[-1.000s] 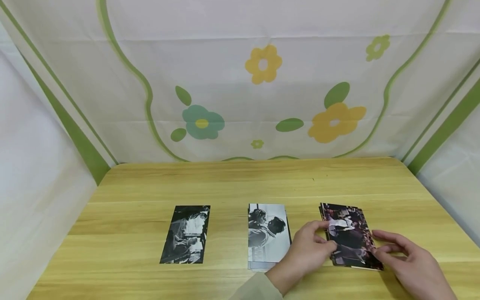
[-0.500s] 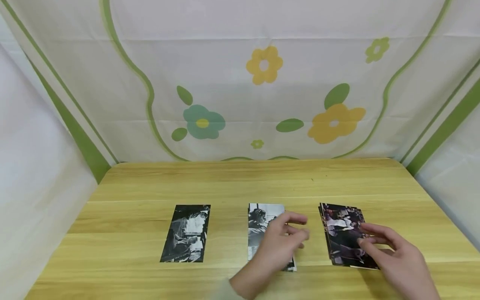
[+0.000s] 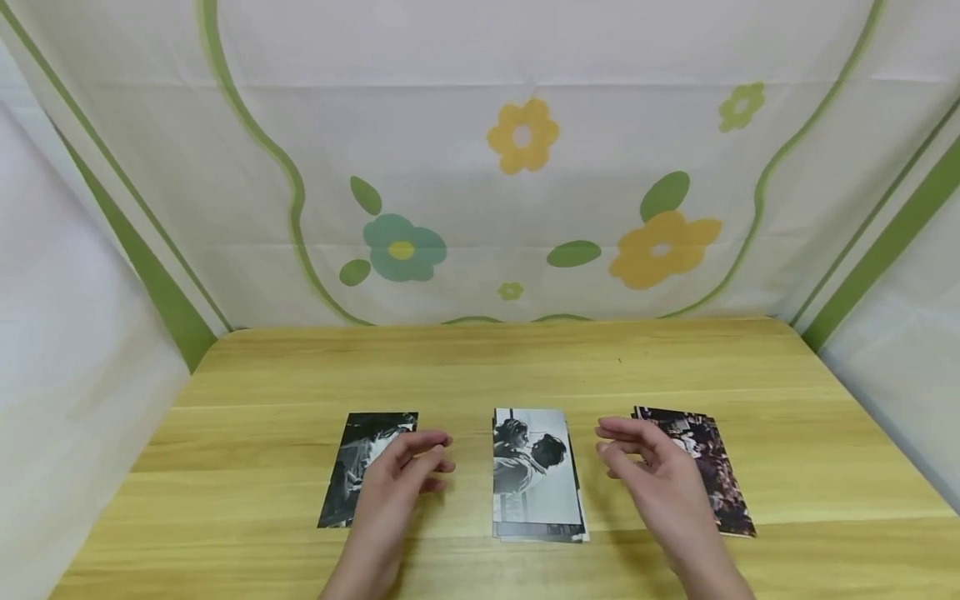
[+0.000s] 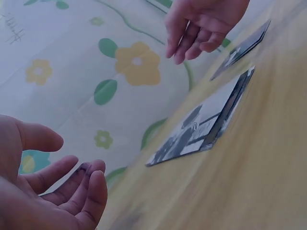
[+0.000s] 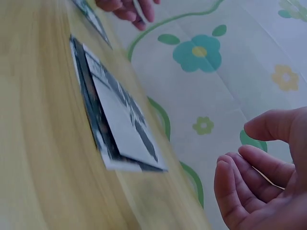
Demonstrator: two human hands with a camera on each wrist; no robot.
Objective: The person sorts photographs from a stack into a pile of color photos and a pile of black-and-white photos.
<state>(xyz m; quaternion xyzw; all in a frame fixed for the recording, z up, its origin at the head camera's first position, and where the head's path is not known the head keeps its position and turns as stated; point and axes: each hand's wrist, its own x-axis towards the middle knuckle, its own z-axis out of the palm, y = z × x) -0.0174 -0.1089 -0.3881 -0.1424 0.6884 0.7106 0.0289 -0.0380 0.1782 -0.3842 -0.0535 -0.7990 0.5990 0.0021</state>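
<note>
My left hand [image 3: 397, 479] hovers over the right side of a black-and-white photo card [image 3: 341, 492] at the left, its fingers loosely bent and holding nothing. In the middle lies a small stack of photo cards [image 3: 536, 475], its top one a black-and-white picture of two people; lower cards stick out at the front and right edges. Overlapping the right-hand stack of photo cards [image 3: 723, 479] in the head view, my right hand [image 3: 663, 483] is raised with relaxed fingers and nothing in them. Both wrist views show the middle stack [image 4: 201, 120] apart from the hands.
The cards lie in a row on a wood-grain table [image 3: 480, 367]. Behind it hangs a white cloth [image 3: 450, 125] printed with flowers and green lines, and similar cloth closes off the left and right sides.
My left hand has left the right-hand stack and passed leftward over the middle stack to the left card. My right hand has let go of the right stack's edge and shifted left.
</note>
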